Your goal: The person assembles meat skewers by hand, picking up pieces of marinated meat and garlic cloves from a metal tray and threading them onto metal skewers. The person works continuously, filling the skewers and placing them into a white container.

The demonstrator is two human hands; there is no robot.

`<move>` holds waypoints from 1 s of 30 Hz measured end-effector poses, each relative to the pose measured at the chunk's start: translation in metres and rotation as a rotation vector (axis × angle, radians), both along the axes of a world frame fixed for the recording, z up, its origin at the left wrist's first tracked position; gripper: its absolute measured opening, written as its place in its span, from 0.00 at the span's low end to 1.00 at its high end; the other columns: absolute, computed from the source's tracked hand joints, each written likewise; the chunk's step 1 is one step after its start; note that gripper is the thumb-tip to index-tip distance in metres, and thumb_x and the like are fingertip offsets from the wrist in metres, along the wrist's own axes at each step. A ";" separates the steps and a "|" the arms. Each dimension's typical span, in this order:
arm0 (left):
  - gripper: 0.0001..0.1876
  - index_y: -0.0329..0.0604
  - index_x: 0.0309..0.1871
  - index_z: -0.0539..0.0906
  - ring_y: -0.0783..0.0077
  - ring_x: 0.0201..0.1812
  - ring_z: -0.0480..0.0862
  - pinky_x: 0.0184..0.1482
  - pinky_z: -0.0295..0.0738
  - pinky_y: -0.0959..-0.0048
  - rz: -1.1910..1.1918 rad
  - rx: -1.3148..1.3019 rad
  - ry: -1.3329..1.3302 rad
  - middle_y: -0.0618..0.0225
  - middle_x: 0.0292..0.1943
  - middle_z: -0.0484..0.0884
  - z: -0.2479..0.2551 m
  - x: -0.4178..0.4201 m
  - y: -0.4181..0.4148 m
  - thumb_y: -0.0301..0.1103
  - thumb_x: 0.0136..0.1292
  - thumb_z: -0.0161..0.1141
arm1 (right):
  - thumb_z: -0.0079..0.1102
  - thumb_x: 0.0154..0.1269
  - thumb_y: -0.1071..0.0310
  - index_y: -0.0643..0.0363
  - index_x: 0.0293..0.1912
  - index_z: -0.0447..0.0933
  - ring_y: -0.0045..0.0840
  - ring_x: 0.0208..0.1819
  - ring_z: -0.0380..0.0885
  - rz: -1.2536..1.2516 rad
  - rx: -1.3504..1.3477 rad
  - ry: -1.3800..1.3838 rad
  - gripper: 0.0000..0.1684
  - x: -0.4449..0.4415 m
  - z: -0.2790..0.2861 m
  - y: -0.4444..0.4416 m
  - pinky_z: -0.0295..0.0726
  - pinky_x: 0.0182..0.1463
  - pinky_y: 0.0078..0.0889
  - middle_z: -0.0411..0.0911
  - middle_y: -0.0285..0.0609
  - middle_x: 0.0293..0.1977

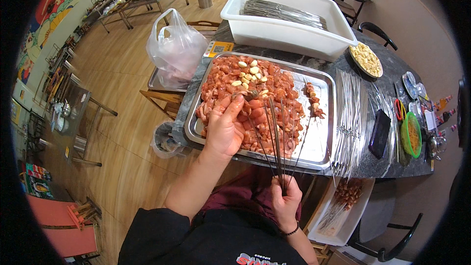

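Note:
My left hand (226,125), palm up over the steel tray (329,117), pinches a piece of raw meat (252,95) between thumb and fingers. Below the tray's near edge, my right hand (287,195) grips a bundle of thin metal skewers (278,147) by their lower ends; their shafts fan out over the meat. Diced raw meat (220,77) fills the tray's left and middle, with peeled garlic cloves (254,70) on top. On the tray's bare right side lies a skewer threaded with meat and garlic (313,99); its shaft runs towards my right hand.
Behind the tray stands a white tub (287,40) of skewers. Loose skewers (349,125), a dark phone (379,134), red-handled scissors (399,109), a green basket (411,136) and a garlic plate (366,60) are right. A plastic bag (176,51) sits left; a lower bin (336,209) holds meat skewers.

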State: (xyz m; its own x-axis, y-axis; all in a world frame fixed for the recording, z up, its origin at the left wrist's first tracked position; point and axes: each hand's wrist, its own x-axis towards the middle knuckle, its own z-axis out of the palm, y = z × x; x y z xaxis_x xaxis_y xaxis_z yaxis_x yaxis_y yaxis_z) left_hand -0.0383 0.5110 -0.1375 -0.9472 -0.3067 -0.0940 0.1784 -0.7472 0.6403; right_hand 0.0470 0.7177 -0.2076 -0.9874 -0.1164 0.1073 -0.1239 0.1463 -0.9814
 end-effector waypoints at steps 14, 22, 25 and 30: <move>0.10 0.42 0.50 0.81 0.69 0.34 0.89 0.38 0.89 0.62 0.005 -0.035 0.017 0.65 0.36 0.87 -0.004 0.004 -0.009 0.37 0.72 0.58 | 0.61 0.62 0.79 0.65 0.41 0.79 0.22 0.30 0.79 0.009 0.041 0.004 0.07 0.001 -0.005 -0.010 0.78 0.37 0.24 0.79 0.43 0.29; 0.10 0.43 0.52 0.80 0.69 0.36 0.89 0.37 0.89 0.65 0.073 0.002 0.044 0.63 0.37 0.87 0.002 0.006 -0.003 0.34 0.74 0.54 | 0.60 0.62 0.79 0.65 0.40 0.79 0.19 0.29 0.78 0.008 -0.044 -0.009 0.06 0.000 -0.003 -0.016 0.78 0.36 0.23 0.79 0.39 0.28; 0.09 0.43 0.50 0.80 0.70 0.36 0.89 0.36 0.89 0.66 0.049 -0.051 0.072 0.65 0.36 0.87 0.000 0.005 -0.005 0.34 0.74 0.54 | 0.60 0.63 0.78 0.65 0.40 0.79 0.18 0.29 0.78 0.015 -0.034 0.000 0.05 -0.001 -0.004 -0.017 0.77 0.36 0.22 0.79 0.39 0.28; 0.09 0.42 0.49 0.79 0.70 0.35 0.88 0.35 0.88 0.69 0.098 -0.002 0.066 0.64 0.35 0.86 -0.007 0.005 -0.004 0.34 0.74 0.53 | 0.60 0.63 0.77 0.65 0.40 0.79 0.17 0.29 0.78 0.024 -0.047 -0.017 0.05 0.000 -0.006 -0.018 0.77 0.36 0.22 0.78 0.39 0.28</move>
